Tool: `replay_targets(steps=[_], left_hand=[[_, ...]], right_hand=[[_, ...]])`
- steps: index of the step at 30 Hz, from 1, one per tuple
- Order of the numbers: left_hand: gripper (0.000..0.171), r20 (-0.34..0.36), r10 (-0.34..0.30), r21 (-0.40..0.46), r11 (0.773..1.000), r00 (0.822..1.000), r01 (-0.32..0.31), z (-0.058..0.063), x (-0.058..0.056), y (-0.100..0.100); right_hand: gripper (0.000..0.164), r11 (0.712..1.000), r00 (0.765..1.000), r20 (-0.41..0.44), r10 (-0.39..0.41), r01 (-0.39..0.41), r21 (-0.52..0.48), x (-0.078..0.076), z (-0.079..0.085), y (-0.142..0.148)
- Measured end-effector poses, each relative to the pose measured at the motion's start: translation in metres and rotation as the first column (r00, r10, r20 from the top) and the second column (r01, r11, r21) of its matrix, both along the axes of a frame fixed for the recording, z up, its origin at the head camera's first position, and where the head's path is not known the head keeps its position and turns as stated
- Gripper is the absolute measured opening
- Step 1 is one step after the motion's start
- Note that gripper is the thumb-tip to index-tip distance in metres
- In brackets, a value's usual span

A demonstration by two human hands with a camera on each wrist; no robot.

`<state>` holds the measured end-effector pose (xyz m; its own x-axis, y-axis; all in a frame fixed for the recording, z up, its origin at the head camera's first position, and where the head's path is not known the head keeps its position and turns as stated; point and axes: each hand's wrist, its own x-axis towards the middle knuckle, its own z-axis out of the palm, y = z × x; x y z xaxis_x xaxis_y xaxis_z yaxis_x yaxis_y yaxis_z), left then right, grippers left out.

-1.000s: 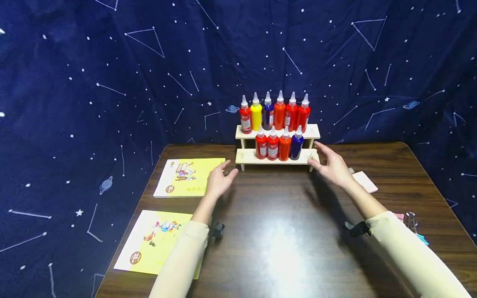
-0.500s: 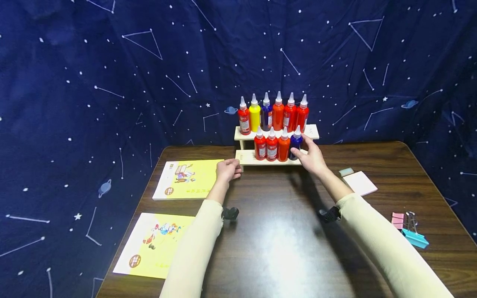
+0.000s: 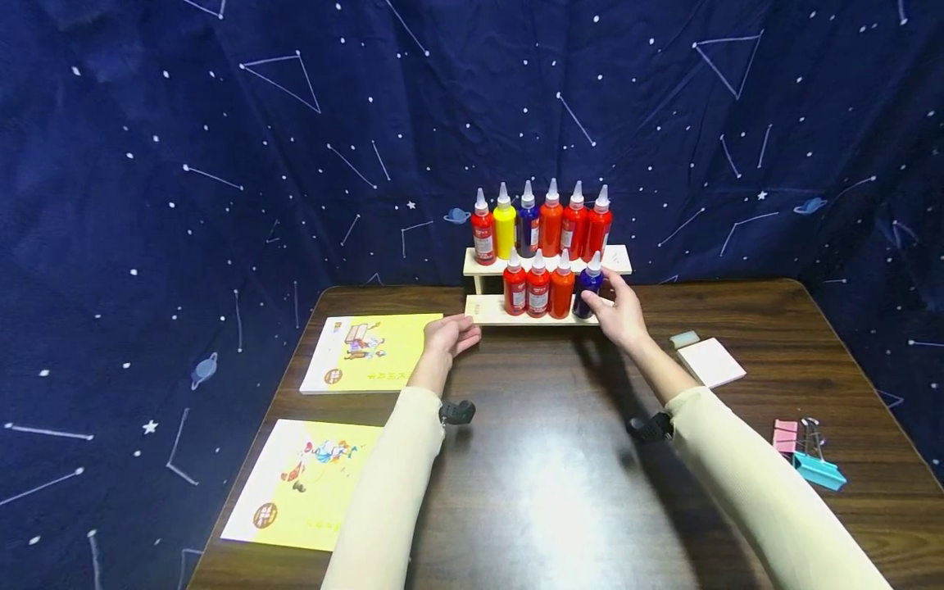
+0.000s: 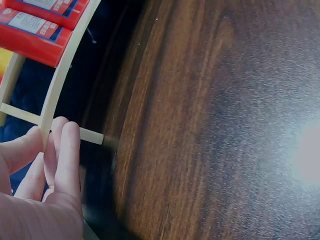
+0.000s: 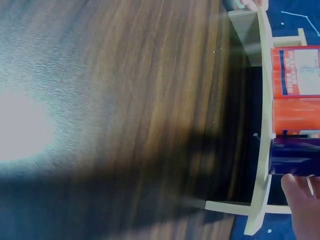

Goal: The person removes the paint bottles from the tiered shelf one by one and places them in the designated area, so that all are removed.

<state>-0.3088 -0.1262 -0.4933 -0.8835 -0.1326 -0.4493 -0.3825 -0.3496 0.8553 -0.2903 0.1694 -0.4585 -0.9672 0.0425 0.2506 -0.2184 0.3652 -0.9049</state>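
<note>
A two-tier wooden rack point(image 3: 484, 309) stands at the table's back edge. My left hand point(image 3: 447, 334) pinches the left end of its lower shelf; in the left wrist view the thumb point(image 4: 25, 147) is on one face, the fingers on the other. At the lower row's right end my right hand point(image 3: 622, 315) holds a dark blue paint bottle point(image 3: 587, 283) with a pointed white cap, thumb in front, fingers partly hidden behind. The bottle leans slightly right, apart from the orange bottle point(image 3: 561, 293). Two red bottles point(image 3: 515, 291) complete that row.
The upper tier carries several more bottles, among them a yellow one point(image 3: 505, 229). Two yellow booklets point(image 3: 383, 348) lie at left. On the right are a white notepad point(image 3: 711, 362), a small eraser-like block point(image 3: 684, 339), a pink binder clip point(image 3: 785, 436) and a teal binder clip point(image 3: 820, 471).
Both hands have reached the rack: the left took hold of the lower shelf's left end, the right closed round the blue bottle. Over the last half second that bottle shifted slightly right.
</note>
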Motion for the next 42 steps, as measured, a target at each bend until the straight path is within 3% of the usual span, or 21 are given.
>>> replay_targets(steps=[3,9,18,24,31,42], left_hand=[[0.035,0.012,-0.005,0.011,1.000,1.000,0.005,0.000,-0.001,-0.001],[0.036,0.008,-0.015,0.014,1.000,1.000,0.014,-0.001,-0.004,-0.002],[0.035,0.021,-0.031,0.006,1.000,0.999,0.031,0.000,-0.005,-0.001],[0.035,0.017,-0.029,-0.020,0.999,0.999,0.029,0.002,-0.004,-0.001],[0.034,0.017,-0.014,-0.053,0.998,1.000,0.015,-0.002,-0.003,0.001],[0.032,0.008,-0.011,-0.048,0.999,1.000,0.011,-0.001,-0.002,0.000]], right_hand=[[0.053,0.998,1.000,0.005,-0.001,0.001,-0.064,0.013,0.002,0.006],[0.048,0.992,0.999,-0.040,-0.021,0.016,-0.122,0.054,0.022,0.021],[0.046,0.996,0.996,-0.042,-0.082,0.084,0.038,0.096,0.011,0.059],[0.046,0.996,0.997,-0.018,-0.075,0.076,0.037,0.101,-0.005,0.064],[0.049,0.999,0.999,-0.020,-0.048,0.048,0.020,0.082,-0.048,0.079],[0.054,0.999,0.999,0.014,-0.048,0.048,0.009,0.083,-0.049,0.079]])
